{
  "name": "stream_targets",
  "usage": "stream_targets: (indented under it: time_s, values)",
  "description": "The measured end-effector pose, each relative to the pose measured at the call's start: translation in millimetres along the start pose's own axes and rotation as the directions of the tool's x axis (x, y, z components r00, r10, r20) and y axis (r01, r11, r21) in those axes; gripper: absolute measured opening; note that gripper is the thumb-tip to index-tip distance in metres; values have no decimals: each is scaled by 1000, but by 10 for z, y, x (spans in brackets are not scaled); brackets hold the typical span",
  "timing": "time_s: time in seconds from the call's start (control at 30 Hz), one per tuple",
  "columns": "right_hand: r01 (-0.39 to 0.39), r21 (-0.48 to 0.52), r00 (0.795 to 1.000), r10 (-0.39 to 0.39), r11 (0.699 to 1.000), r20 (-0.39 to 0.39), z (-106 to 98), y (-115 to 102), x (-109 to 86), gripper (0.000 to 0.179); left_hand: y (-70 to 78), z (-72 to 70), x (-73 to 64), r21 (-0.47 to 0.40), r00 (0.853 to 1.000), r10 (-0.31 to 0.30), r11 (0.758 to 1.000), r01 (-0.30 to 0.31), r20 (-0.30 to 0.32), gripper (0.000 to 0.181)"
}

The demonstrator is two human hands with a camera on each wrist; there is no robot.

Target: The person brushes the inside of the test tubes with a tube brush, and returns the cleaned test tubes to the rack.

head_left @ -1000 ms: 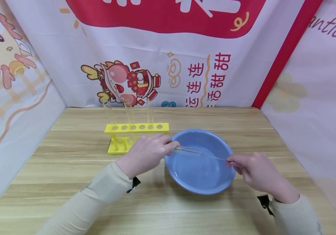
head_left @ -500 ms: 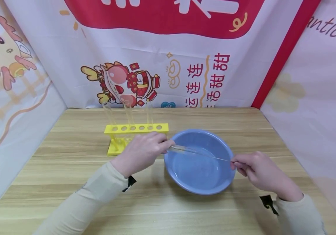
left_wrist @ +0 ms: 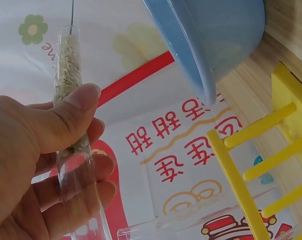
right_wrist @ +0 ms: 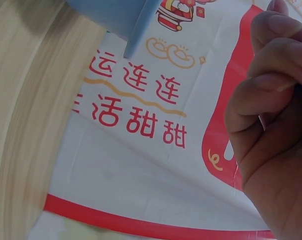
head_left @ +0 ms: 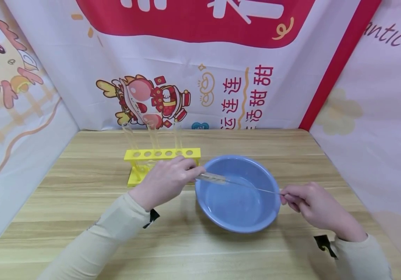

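My left hand (head_left: 167, 179) holds a clear glass test tube (left_wrist: 83, 200) between thumb and fingers, its mouth pointing right over the blue basin (head_left: 239, 228). Inside the mouth end, the pale bristles of a test tube brush (left_wrist: 67, 62) fill the glass. A thin wire handle (head_left: 268, 191) runs out of the tube to my right hand (head_left: 314, 204), which pinches its end beside the basin's right rim. In the right wrist view, the curled right fingers (right_wrist: 263, 100) show at the right edge, and the wire is hidden.
A yellow test tube rack (head_left: 162, 154) stands left of the basin, partly behind the left hand. Clear tubes lean in it, among them one at its left end (head_left: 129, 136). Printed cloth walls (head_left: 172, 58) enclose the wooden table (head_left: 200, 256) at the back and sides.
The hands have drawn apart, left hand leftward with the tube and right hand slightly rightward with the wire. The bristles now sit nearer the tube's mouth, and more wire shows.
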State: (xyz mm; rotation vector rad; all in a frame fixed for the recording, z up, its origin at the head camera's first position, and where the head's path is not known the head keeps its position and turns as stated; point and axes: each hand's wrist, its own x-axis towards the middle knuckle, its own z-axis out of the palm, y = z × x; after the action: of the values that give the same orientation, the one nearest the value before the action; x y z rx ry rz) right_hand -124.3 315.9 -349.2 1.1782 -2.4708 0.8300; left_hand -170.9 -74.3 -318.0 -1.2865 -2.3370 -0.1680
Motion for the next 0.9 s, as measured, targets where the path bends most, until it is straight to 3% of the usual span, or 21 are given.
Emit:
stream_targets:
  time_s: [0.43,0.9]
  values:
    - [-51,-32,999,51,998,7,-76,2,-27,42,-54,-44,-38,13,1000,-12,1000,12,-18,36]
    - [-96,-151,995,93,984,-28,21,249,-290,45,-86,148,-54,-6,998,-33,999,33,55,39]
